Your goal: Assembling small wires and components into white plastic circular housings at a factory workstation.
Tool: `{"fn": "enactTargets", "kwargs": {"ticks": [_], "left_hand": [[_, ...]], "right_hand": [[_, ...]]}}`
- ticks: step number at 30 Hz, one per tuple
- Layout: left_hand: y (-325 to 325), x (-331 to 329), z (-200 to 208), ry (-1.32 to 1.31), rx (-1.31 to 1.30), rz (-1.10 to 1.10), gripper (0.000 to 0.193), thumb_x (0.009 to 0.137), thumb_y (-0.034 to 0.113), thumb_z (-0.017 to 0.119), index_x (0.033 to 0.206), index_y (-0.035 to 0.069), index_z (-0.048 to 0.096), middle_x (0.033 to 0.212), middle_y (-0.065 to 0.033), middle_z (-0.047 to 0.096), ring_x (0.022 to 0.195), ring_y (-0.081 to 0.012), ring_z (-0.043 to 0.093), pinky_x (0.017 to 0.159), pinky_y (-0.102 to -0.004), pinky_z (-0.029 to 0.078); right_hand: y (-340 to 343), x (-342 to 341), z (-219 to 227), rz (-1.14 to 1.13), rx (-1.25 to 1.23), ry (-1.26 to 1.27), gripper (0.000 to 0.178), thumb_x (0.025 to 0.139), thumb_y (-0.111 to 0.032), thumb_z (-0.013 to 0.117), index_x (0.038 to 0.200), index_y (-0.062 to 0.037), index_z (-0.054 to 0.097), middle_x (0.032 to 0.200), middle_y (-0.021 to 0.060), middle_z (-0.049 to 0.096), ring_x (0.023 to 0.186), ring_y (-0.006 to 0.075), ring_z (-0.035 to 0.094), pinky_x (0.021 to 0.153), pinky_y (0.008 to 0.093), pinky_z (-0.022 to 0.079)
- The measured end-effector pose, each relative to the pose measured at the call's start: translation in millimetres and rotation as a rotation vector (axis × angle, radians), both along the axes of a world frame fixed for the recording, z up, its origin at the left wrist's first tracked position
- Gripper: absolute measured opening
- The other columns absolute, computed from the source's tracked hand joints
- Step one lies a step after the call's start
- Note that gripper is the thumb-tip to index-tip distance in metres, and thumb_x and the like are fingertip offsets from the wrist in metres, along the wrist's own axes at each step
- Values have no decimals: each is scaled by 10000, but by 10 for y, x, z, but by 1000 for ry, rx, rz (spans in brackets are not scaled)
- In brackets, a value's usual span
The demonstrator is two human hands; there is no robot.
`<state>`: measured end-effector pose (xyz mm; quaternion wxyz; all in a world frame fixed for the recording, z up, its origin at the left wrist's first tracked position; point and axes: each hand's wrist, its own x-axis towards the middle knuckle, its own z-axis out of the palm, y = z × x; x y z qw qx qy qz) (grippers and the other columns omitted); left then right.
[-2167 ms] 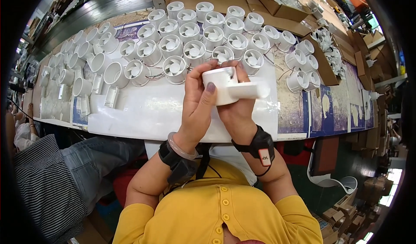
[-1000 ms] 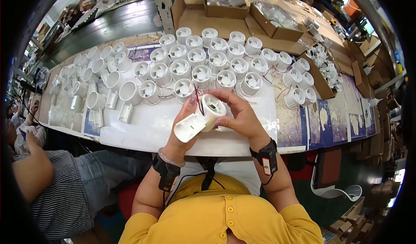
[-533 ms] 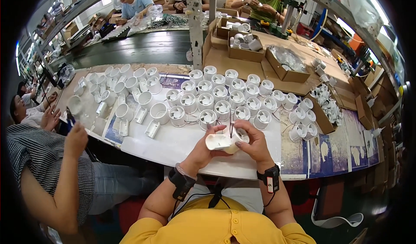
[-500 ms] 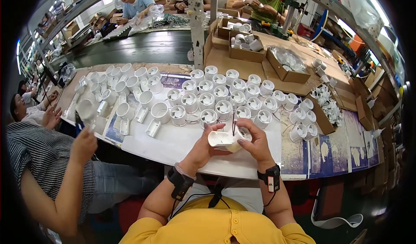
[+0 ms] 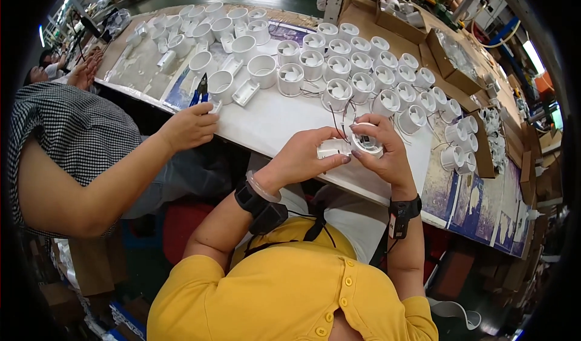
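Between my two hands is a white plastic fan housing [image 5: 367, 145], tilted so that its round opening shows. My left hand [image 5: 302, 157] is closed on its trough-shaped side part, the thumb and fingers pinching it. Around the round part curl the fingers of my right hand [image 5: 389, 152]. Thin dark red wires [image 5: 336, 123] rise from the housing. Just beyond my hands stand rows of white round housings with fan blades inside, the closest being a fan unit [image 5: 337, 93].
At left, a co-worker's hand [image 5: 192, 125] holds blue-handled cutting pliers [image 5: 201, 90] beside white housings without visible blades, such as one housing [image 5: 262, 71]. Small white parts fill a cardboard box [image 5: 484, 136] at right. An open box with clear plastic bags [image 5: 455, 59] stands farther back.
The view has tipped down and turned. The housing in my hands is now turned with its round opening more visible. The co-worker's hand with the pliers has moved right, closer to me.
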<state>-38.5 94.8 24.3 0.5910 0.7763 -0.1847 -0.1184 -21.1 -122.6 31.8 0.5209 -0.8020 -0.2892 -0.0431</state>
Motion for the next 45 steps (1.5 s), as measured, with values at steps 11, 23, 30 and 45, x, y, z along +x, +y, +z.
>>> {"fn": "enactTargets", "kwargs": {"ticks": [11,23,30,45], "left_hand": [[1171,-410,-339,-345,-246,654,386,841,82,685,1194,-27,574,1051,-92,649,938,-137,603,834,-272,484],[2393,533,-735,-519,434,1458,459,867,372,646,1189,50,592,1055,-180,666,965,-346,626,843,-404,484],[2710,633,-858,-146,636,1440,531,862,501,583,1248,138,562,1150,-161,638,1100,-358,552,955,-470,375],[1545,295,-540,-597,689,927,673,766,328,754,1275,0,460,1152,-171,569,1095,-346,498,941,-438,384]], "right_hand": [[-149,57,-280,-114,146,236,250,973,-156,522,1131,12,619,1089,72,627,1009,141,571,927,271,425],[-207,35,-315,-159,184,359,246,980,-114,499,1160,10,612,1053,56,643,1005,128,598,899,251,456],[-126,46,-368,-150,187,421,247,969,-109,520,1165,14,605,1066,55,650,1015,118,604,891,239,467],[-148,-154,-324,-200,166,388,221,935,-112,578,1122,-9,637,1005,61,660,920,107,611,825,235,478]]}}
